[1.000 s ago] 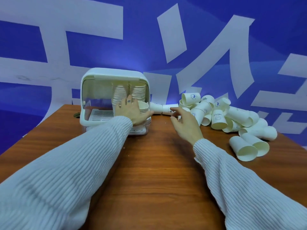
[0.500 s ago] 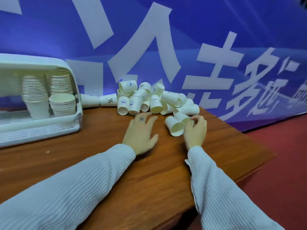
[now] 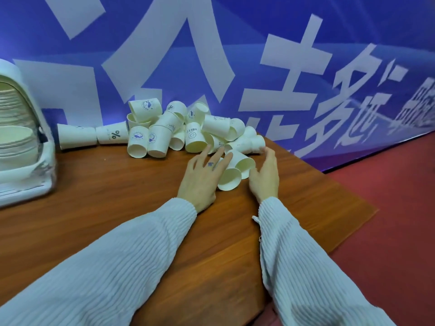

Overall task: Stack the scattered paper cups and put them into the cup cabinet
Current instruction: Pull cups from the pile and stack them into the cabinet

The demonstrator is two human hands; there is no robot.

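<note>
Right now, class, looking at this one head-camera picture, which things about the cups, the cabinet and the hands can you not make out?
- Cup cabinet: cut off by the left edge; its full contents are unseen.
- Cup pile: rear cups hidden behind front ones, so no sure count.
- Left hand: covers part of the nearest cup; its grip is unclear.
- Right hand: palm side faces away; contact is unclear.

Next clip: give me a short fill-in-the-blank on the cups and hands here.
1. The cup cabinet stands at the ____ edge of the view.
2. Two plain cups lie on their ____ between the hands.
3. The left hand has a small mark on one ____.
4. The table top is ____ wood.

Missing: left; sides; finger; brown
</note>
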